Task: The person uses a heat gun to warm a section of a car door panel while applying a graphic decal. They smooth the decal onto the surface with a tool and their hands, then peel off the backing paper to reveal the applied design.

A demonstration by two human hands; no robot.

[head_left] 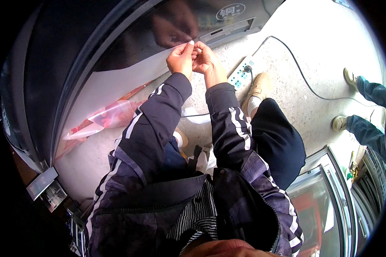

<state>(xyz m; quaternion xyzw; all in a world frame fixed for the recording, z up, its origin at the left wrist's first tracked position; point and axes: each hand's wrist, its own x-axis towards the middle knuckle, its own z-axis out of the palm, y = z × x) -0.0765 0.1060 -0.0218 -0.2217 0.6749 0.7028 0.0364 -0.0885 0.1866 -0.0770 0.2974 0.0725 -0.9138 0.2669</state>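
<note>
A large dark glossy appliance (73,55) stands at my left, its front partly covered by a pale protective film (111,81). My left hand (181,58) pinches the upper corner of that film with thumb and fingers. My right hand (205,60) is pressed against the left one at the same corner, fingers curled on the film's edge. Both arms wear dark sleeves with white stripes. The hands are mirrored in the appliance's shiny surface above them.
A white power strip (241,73) with a black cable (296,64) lies on the concrete floor beyond my hands. A pink plastic bag (111,115) lies by the appliance base. Another person's legs and shoes (360,103) stand at right. A glass-fronted case (326,201) sits at lower right.
</note>
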